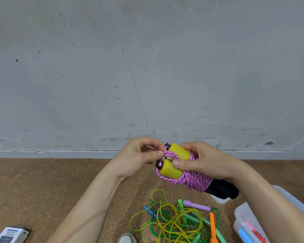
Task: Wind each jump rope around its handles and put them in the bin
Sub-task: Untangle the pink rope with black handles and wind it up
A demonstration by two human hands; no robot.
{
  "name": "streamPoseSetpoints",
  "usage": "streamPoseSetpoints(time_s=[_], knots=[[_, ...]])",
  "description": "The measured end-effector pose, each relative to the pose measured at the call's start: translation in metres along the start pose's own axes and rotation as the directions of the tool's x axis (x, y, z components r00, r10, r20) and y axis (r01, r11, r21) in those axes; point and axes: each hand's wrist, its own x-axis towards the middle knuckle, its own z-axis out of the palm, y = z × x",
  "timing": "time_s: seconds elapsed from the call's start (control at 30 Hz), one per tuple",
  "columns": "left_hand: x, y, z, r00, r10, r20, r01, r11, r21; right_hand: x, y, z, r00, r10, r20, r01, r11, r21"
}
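— Two hands: do we log both busy?
— Yes. Right hand (205,163) grips the pink rope (195,180) wound round its yellow handles (168,170); left hand (142,156) pinches a strand. Bin (239,223) at 4 o'clock, loose ropes (172,223) at 6.

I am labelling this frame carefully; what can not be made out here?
Head view:
- Clear plastic bin: cut by right edge, covered by right forearm; contents unclear.
- Pink braided jump rope: loop end hidden by fingers of left hand.
- White printed box: cut by bottom edge; print too small.
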Motion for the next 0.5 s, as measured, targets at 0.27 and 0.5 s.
streamPoseSetpoints(time_s=[0.27,0.5], knots=[[-0.004,0.013,0.009,0.992,0.083,-0.094,-0.076,0.995,0.07,0.006,0.001,0.007,1.0,0.025,0.016,-0.024,0.994,-0.103],[0.001,0.002,0.021,0.974,0.127,-0.185,-0.14,0.989,-0.055,0.002,0.0,-0.001,0.998,-0.043,-0.04,0.045,0.998,0.035]])
